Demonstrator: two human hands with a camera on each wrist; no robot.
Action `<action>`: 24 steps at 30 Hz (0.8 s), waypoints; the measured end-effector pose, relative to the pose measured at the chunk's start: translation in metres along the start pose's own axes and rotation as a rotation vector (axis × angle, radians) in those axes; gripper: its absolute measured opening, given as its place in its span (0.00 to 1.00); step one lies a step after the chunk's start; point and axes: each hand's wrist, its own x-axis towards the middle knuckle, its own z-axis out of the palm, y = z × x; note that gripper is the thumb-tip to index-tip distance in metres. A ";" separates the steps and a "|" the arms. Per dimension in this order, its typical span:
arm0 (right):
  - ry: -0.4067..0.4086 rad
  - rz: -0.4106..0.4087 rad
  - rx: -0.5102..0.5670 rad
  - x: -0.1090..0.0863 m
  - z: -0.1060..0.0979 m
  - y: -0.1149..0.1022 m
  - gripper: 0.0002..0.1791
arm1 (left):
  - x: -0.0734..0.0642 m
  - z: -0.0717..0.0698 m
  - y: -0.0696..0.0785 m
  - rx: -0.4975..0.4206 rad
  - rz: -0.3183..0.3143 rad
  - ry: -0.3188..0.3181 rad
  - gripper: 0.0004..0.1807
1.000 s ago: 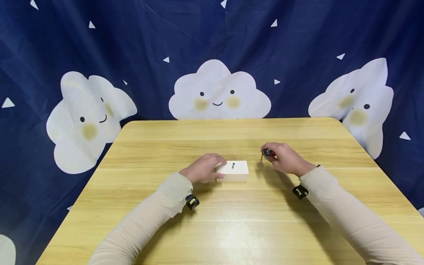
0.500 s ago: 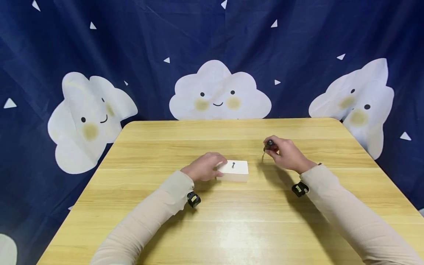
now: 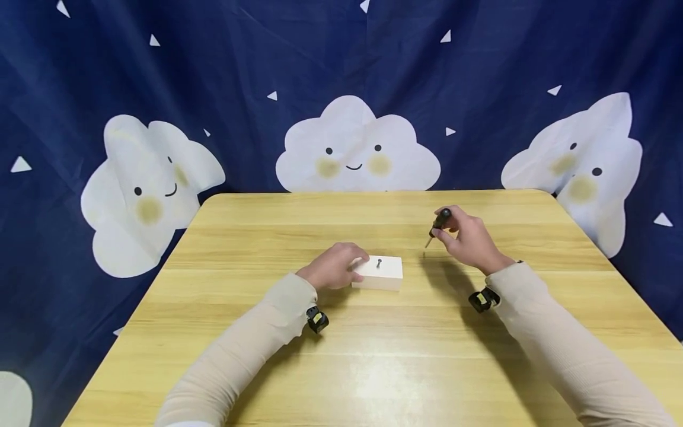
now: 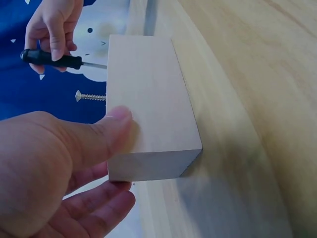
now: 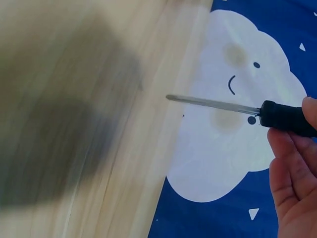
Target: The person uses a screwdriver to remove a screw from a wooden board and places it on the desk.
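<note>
One pale block point(image 3: 380, 281) sits flat on the tabletop point(image 3: 368, 356), screw point(image 3: 379, 263) standing in its top; left hand point(image 3: 336, 265), half-closed, pinches one end, probably to steady it. Right hand point(image 3: 471, 239) curls round screwdriver point(image 3: 441, 219) handle, tip down, apart from block, shaft bare.

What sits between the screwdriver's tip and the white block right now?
Nothing: the head view shows only a bare stretch of wooden tabletop between the screwdriver's tip and the white block.

Block point(image 4: 146, 89) smooth, matt, wood-like; screw point(image 4: 91, 96) metal; screwdriver point(image 5: 242, 108): metal shaft point(image 5: 208, 103), plastic-looking handle point(image 5: 286, 118); tabletop point(image 3: 373, 373) glossy woodgrain.
</note>
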 end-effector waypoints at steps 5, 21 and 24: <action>0.050 0.002 0.030 0.002 -0.002 0.000 0.25 | 0.003 0.001 -0.001 -0.006 -0.006 0.013 0.24; 0.124 -0.121 0.053 0.008 -0.004 -0.004 0.39 | 0.008 0.001 -0.003 -0.023 -0.075 0.003 0.25; 0.128 -0.126 0.057 0.011 -0.007 -0.006 0.38 | 0.010 -0.001 -0.001 -0.036 -0.085 -0.008 0.25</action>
